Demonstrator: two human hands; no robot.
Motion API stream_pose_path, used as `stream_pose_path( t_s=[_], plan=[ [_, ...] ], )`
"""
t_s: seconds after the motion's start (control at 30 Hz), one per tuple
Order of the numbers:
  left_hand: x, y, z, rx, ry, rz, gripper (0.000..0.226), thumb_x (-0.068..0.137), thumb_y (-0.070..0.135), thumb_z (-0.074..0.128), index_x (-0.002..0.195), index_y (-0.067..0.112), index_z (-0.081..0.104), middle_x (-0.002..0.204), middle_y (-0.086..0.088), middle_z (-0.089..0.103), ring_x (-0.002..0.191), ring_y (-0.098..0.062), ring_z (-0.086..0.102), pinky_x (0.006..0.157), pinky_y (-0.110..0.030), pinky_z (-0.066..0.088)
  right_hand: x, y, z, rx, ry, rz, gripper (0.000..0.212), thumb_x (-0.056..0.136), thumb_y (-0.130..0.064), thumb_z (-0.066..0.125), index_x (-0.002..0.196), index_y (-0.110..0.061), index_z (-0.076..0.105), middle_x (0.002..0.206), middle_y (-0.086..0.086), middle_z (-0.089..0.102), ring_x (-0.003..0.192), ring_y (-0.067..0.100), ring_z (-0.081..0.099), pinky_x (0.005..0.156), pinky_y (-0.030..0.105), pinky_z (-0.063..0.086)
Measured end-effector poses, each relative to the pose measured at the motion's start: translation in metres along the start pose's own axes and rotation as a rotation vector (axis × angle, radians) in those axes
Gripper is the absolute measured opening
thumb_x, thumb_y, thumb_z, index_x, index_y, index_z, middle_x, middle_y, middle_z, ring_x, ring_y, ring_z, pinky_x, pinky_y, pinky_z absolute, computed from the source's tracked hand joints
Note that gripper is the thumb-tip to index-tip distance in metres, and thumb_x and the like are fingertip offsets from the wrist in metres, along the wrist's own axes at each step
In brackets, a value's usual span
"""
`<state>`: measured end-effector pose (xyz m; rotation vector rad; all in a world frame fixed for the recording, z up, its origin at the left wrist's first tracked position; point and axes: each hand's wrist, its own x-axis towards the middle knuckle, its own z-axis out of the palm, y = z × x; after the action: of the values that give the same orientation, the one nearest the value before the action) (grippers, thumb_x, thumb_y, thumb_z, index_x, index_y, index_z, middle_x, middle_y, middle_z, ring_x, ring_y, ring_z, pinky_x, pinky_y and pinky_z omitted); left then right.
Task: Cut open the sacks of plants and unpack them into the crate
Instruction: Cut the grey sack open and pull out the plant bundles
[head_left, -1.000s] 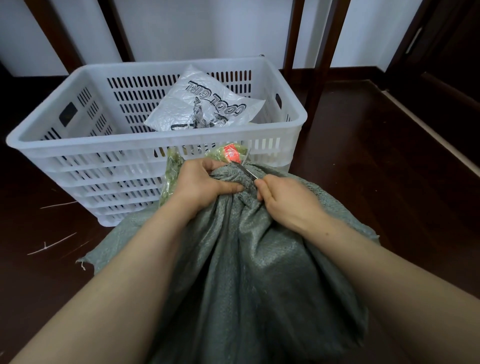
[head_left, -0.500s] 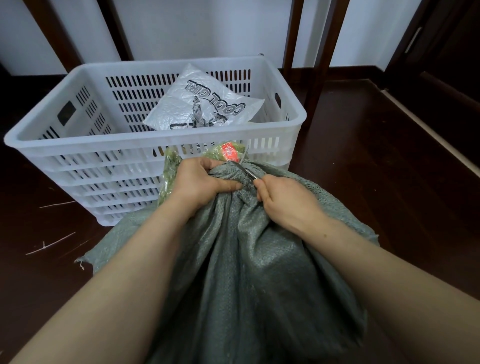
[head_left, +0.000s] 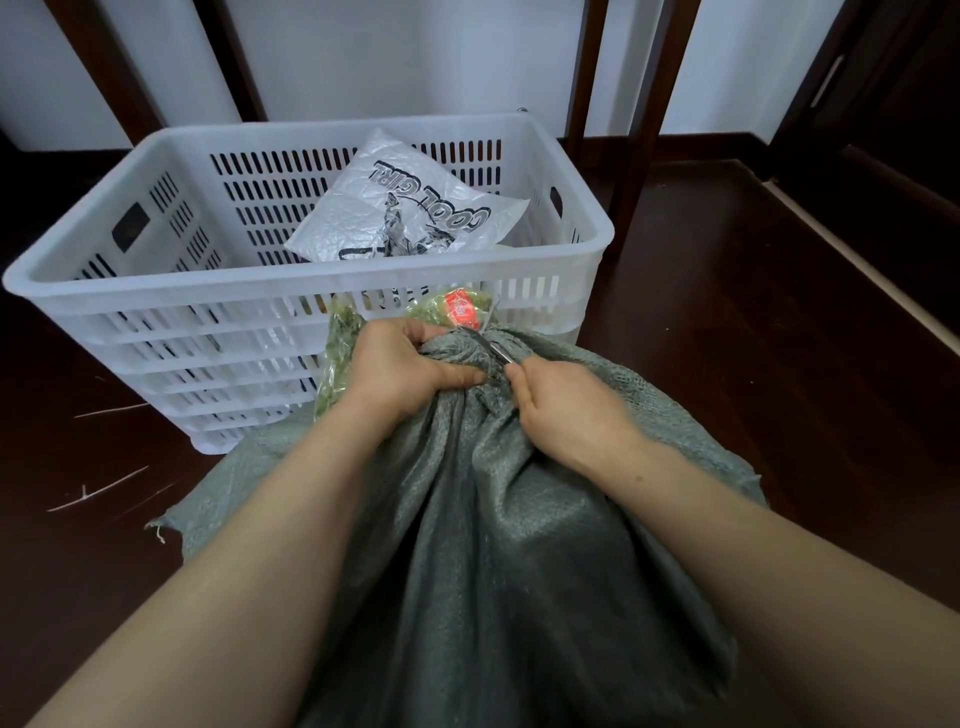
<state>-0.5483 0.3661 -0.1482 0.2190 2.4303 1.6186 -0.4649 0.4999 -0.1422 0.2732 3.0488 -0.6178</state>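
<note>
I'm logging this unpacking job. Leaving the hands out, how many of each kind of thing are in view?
White plastic crate: 1
Grey-green woven sack: 1
White printed plastic bag: 1, in the crate
Clear packets of green plants: 2 showing at the sack's mouth
Metal blade: 1, held in the right hand
Total: 6

Dark wood floor (head_left: 727, 322); white wall (head_left: 415, 52); dark posts (head_left: 644, 104), perhaps table legs.
</note>
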Motion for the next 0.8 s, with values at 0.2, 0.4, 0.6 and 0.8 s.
stream_pose_path(
  t_s=[0.2,0.4,0.6,0.8],
  plan=[
    [-0.004,-0.001,0.007,-0.012,0.074,-0.040,0.029,0.056,0.006,0.089,0.063,0.019,0.064,0.067,0.002,0.067,0.061,-0.016,0.063,0.068,-0.031,0.056,0.008,-0.015,0.008,0.015,0.018,0.024,0.023,0.102,-0.024,0.031,0.096,-0.016,0.052,0.101,0.011,0.062,0.092,0.030,0.056,0.066,0.034,0.038],
    [0.000,0.005,0.000,-0.152,0.123,-0.165,0.033,0.051,-0.001,0.088,0.063,0.015,0.063,0.064,-0.004,0.067,0.061,-0.021,0.065,0.068,-0.035,0.059,0.001,-0.015,0.006,-0.016,0.020,0.001,0.021,0.101,-0.022,0.033,0.091,-0.017,0.050,0.099,0.011,0.062,0.086,0.029,0.054,0.065,0.033,0.035],
    [0.003,-0.001,0.007,-0.095,0.149,-0.150,0.033,0.050,0.004,0.091,0.067,0.015,0.064,0.075,-0.009,0.070,0.074,-0.027,0.069,0.076,-0.045,0.058,0.008,-0.018,0.009,0.023,0.014,0.061,0.018,0.100,-0.019,0.037,0.101,-0.013,0.054,0.098,0.009,0.058,0.081,0.024,0.046,0.065,0.031,0.034],
    [0.007,-0.004,0.000,-0.126,0.101,-0.178,0.053,0.045,0.007,0.092,0.093,0.007,0.069,0.089,-0.010,0.072,0.083,-0.027,0.069,0.082,-0.043,0.057,0.011,-0.009,0.002,0.229,-0.062,0.081,0.034,0.101,-0.025,0.035,0.068,-0.018,0.042,0.072,0.002,0.048,0.067,0.021,0.046,0.061,0.030,0.036]
  ],
)
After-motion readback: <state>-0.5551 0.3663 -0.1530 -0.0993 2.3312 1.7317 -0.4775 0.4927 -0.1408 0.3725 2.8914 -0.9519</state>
